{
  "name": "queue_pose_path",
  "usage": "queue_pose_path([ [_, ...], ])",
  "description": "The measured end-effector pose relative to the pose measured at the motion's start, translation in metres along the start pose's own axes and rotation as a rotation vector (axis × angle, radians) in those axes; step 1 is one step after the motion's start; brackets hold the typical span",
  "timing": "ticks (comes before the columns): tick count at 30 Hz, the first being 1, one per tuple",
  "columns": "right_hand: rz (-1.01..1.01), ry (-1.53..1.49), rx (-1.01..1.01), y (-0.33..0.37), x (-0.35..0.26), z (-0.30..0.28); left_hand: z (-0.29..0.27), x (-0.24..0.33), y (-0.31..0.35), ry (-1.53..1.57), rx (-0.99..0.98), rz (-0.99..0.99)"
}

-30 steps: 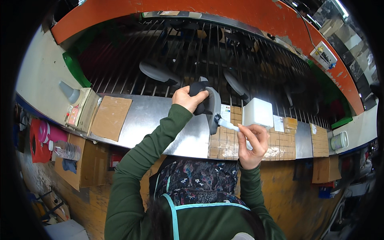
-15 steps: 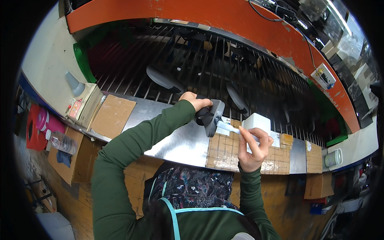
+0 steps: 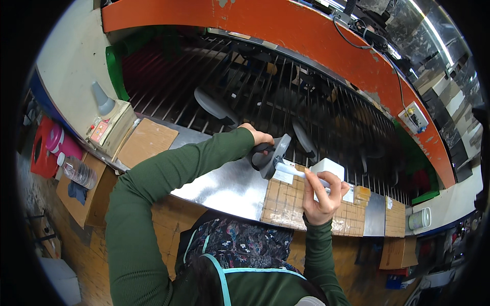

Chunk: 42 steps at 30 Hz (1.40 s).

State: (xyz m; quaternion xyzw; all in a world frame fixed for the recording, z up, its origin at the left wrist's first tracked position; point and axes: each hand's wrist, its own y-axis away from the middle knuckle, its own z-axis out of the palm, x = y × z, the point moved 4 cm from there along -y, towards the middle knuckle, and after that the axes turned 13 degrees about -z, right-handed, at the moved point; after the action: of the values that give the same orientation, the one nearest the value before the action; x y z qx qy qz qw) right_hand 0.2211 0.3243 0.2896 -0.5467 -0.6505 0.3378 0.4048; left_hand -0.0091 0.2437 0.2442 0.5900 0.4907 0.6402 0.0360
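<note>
1. Workbench first: it's a long curved counter with a shiny metal sheet (image 3: pixel 224 186) on top, and right of that a patch of brown gridded cardboard (image 3: pixel 286 204) that runs on toward the far right.
2. Behind the counter there's a big bed of dark metal slats (image 3: pixel 286 97) like a grille, with an orange frame (image 3: pixel 286 28) arching over the top and a green panel (image 3: pixel 115 71) at its left end.
3. Left hand (image 3: pixel 258 137) is wrapped around the handle of a dark grey tool (image 3: pixel 270 155), fingers closed tight on it, held just above the edge of the metal sheet.
4. Right hand (image 3: pixel 321 196) has its fingers pinched together on a thin white tube-like piece (image 3: pixel 293 172), whose left end meets the grey tool. Both sit over the seam between metal and cardboard.
5. A white box-shaped thing (image 3: pixel 329 168) is just behind the right hand; can't tell if the hand touches it.
6. Far left on the counter: a beige box with a grey cone on top (image 3: pixel 108 120), and a flat brown cardboard sheet (image 3: pixel 145 143) beside it.
7. Down left below the bench: a clear plastic bottle (image 3: pixel 77 171), a pink flask (image 3: pixel 61 145) and something red (image 3: pixel 40 153).
8. Right side: a white wall socket box (image 3: pixel 414 117) on the orange frame, and a white jar with a green lid (image 3: pixel 419 218) at the counter's end.
9. The floor looks like worn orange-brown boards (image 3: pixel 76 239).
</note>
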Motion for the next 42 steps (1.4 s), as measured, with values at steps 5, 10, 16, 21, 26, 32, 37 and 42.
queue_pose_path([
  [5, -0.053, -0.033, -0.034, -0.003, 0.001, 0.0, 0.0, -0.012, -0.027, 0.118, -0.024, 0.012],
  [10, 0.542, -0.615, 0.047, 0.012, 0.007, 0.012, 0.005, -0.049, -0.079, 0.532, -0.641, 0.201],
  [16, 0.296, -0.07, -0.067, 0.023, -0.038, 0.031, -0.017, -0.138, -0.037, 0.753, -0.731, 0.757],
  [21, 0.295, -0.32, -0.116, 0.033, -0.065, 0.031, -0.002, -0.144, 0.0, 0.276, -0.024, 1.256],
  [26, 0.337, -0.085, -0.063, 0.036, -0.035, 0.041, 0.017, -0.142, -0.027, 0.654, -0.257, 0.767],
  [32, 0.302, -0.195, -0.161, 0.047, -0.063, 0.022, 0.015, -0.152, -0.046, 0.863, -0.661, 0.895],
  [37, 0.306, -0.374, -0.17, 0.045, -0.06, 0.03, 0.016, -0.139, -0.062, 0.824, -0.685, 0.825],
  [42, 0.35, -0.226, -0.096, 0.03, -0.031, 0.05, 0.026, -0.123, -0.056, 0.94, -0.366, 0.758],
])
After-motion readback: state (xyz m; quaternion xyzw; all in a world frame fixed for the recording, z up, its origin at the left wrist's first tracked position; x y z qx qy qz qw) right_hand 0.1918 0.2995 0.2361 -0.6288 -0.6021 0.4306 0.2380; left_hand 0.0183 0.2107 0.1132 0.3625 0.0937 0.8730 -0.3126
